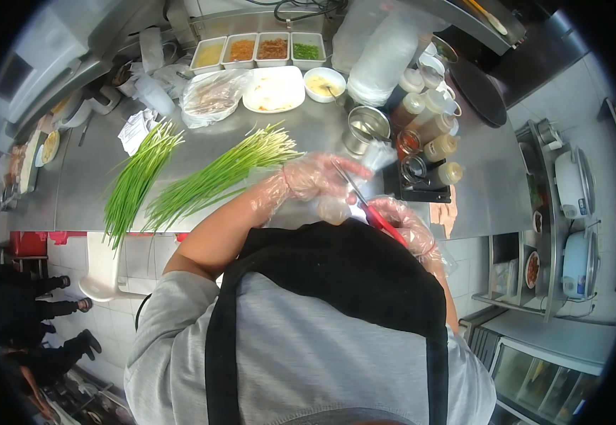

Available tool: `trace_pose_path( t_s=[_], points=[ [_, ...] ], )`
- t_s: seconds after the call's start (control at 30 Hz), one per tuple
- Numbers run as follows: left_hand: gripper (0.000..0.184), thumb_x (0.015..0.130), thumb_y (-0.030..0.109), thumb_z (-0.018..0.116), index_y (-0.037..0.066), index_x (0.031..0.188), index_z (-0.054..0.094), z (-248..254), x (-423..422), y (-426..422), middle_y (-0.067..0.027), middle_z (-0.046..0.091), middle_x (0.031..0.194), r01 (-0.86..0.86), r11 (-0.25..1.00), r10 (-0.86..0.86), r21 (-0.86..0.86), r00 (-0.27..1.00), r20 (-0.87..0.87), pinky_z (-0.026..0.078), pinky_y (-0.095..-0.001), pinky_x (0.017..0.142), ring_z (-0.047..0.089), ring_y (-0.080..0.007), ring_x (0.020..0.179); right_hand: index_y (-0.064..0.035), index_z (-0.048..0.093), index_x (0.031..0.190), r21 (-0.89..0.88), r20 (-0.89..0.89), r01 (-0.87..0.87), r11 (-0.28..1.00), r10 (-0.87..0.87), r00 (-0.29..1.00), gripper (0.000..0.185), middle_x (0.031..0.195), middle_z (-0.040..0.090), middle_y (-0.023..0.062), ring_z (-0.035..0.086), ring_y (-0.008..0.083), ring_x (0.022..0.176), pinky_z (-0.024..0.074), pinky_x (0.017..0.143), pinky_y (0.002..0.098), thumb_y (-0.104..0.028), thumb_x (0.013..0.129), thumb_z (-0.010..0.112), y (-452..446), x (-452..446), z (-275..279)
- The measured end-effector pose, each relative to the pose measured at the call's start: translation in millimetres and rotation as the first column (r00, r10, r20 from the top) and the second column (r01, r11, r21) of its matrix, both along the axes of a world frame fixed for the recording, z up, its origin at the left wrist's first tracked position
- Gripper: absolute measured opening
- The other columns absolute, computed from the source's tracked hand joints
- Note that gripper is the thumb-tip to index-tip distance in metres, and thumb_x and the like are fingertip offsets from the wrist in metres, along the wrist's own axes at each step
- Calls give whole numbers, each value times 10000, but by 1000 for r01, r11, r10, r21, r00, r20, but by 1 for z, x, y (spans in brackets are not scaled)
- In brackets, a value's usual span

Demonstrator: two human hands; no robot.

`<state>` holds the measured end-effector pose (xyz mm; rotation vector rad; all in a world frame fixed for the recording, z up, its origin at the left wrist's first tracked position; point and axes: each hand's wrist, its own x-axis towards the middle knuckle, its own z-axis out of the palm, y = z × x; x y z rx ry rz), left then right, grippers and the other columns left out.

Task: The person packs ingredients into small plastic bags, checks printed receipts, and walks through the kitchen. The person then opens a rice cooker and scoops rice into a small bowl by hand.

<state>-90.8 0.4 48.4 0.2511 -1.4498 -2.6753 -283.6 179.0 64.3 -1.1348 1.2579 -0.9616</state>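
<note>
My right hand [409, 225], in a clear plastic glove, is closed around the red handles of a pair of scissors [384, 222]. Their metal blades point up and left toward the fingers of my left hand [316, 177], also gloved. That hand is bent round a clear plastic bag [379, 154], whose crumpled end sticks up beyond the fingertips; the exact grip is partly hidden. Below the left palm, a translucent, rounded part shows against the apron. Two bunches of long green chives, one left [138, 177] and one nearer my left forearm [226, 170], lie on the steel table.
Sauce bottles [435, 127] crowd a black rack at the right, beside a metal pot [367, 129]. Across the back stand food trays [272, 49], a white plate [273, 90], a bowl [324, 85] and a bagged item [214, 98]. A white chair [102, 265] stands left below the table.
</note>
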Motion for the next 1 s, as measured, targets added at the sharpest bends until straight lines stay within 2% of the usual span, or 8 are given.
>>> trace_pose_path(
  t_s=[0.2,0.33,0.47,0.53,0.57,0.67,0.8,1.0],
  points=[
    [547,659,-50,720,-40,1180,555,-8,-2,0,-134,641,1006,37,999,-36,21,999,-23,512,-309,804,661,-196,846,-59,540,1197,52,102,-21,998,16,995,476,981,584,7,560,93,829,459,726,227,-43,758,723,-3,1,-15],
    [584,694,-21,724,-32,1235,504,-6,-1,-16,-144,610,1112,71,982,-56,-176,995,87,512,-324,833,652,-210,895,-56,503,1235,60,-112,87,994,-80,990,516,898,574,17,559,95,779,450,632,222,-57,763,710,12,7,23],
    [531,777,72,689,1,1261,481,-45,-7,-24,-120,557,1210,-242,858,251,-453,967,-41,504,-322,869,623,-189,953,-50,525,1185,-147,71,406,902,-400,914,431,853,600,35,576,113,686,441,524,219,-156,799,685,52,-15,80],
    [598,812,102,682,-31,1311,380,-86,-8,-27,-129,515,1298,-330,838,326,-436,942,-85,502,-352,885,613,-227,1019,-47,539,1157,-281,-102,402,872,-444,890,368,795,603,21,570,100,685,426,522,208,-108,812,650,67,-42,114],
    [482,819,103,671,-5,1246,476,-80,-3,-26,-120,550,1234,-304,530,313,-792,938,-151,507,-348,871,620,-215,973,-48,557,1114,-320,-214,464,826,-540,814,334,776,600,18,548,80,652,415,521,200,-83,796,653,68,-59,120],
    [357,774,77,684,98,1126,627,-65,3,-13,-133,578,1163,-397,249,527,-883,821,-221,533,-327,775,633,-213,911,-37,617,1002,-466,-568,468,750,-660,492,222,787,633,41,565,91,649,445,557,221,-51,783,651,53,-114,138],
    [233,757,106,712,85,986,673,-32,15,-1,-87,645,920,-501,178,724,-847,650,-232,494,-290,664,607,-163,768,-64,635,1041,-479,-705,337,811,-584,403,277,912,664,106,637,194,823,507,729,319,-83,765,649,-18,-208,116],
    [92,778,41,673,57,860,634,-19,35,51,-65,637,834,-442,-68,898,-895,365,-248,465,-281,679,569,-161,718,-149,671,1014,-173,-985,60,983,-173,1,276,1049,637,115,614,291,971,489,824,366,-207,747,635,-135,-286,96]
  ],
)
